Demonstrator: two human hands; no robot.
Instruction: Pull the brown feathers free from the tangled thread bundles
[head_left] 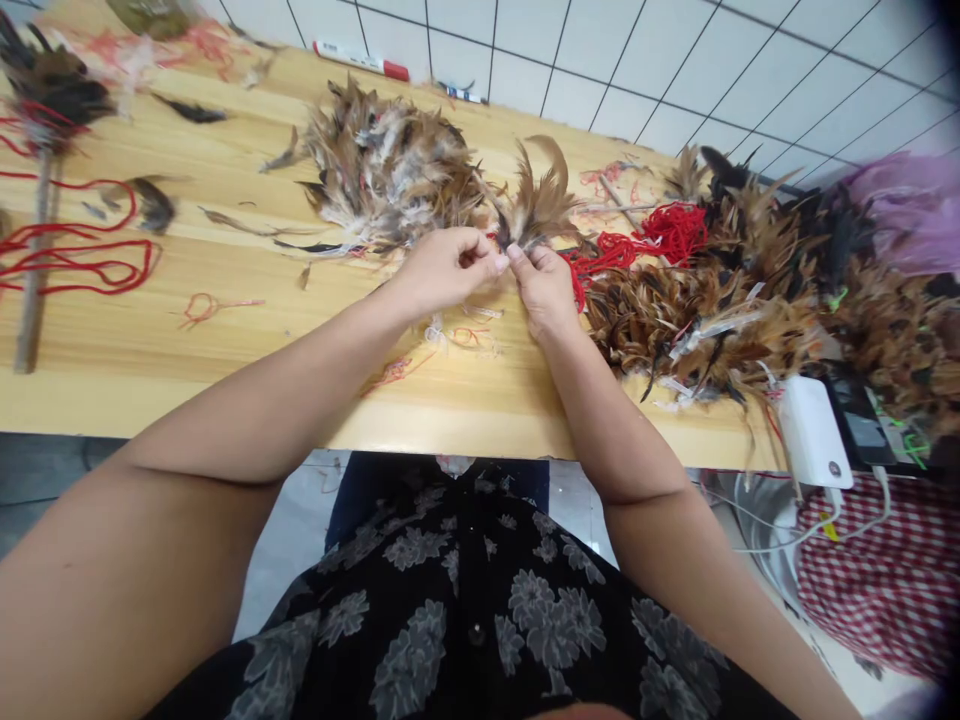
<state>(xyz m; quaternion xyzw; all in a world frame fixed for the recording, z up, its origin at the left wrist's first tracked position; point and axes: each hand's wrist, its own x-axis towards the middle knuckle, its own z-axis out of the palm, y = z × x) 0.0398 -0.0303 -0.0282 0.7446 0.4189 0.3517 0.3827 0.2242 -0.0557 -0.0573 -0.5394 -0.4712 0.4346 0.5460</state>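
Floral shirt fills bottom centre, while at upper centre right hand pinches the feather bunch, best gripped low and firmly, and left hand has fingertips together, contents unclear.

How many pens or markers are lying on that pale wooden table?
2: a white marker with a red cap and, to its right, a smaller white-and-blue pen, both on the pale wooden table near the white tiled wall. Others may be hidden.

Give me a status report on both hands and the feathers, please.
Right hand holding fluffy brown feather tuft by its base; left hand alongside, grip unclear. Tangled red cord close beside right hand. Brown-and-white feather pile just beyond left hand.
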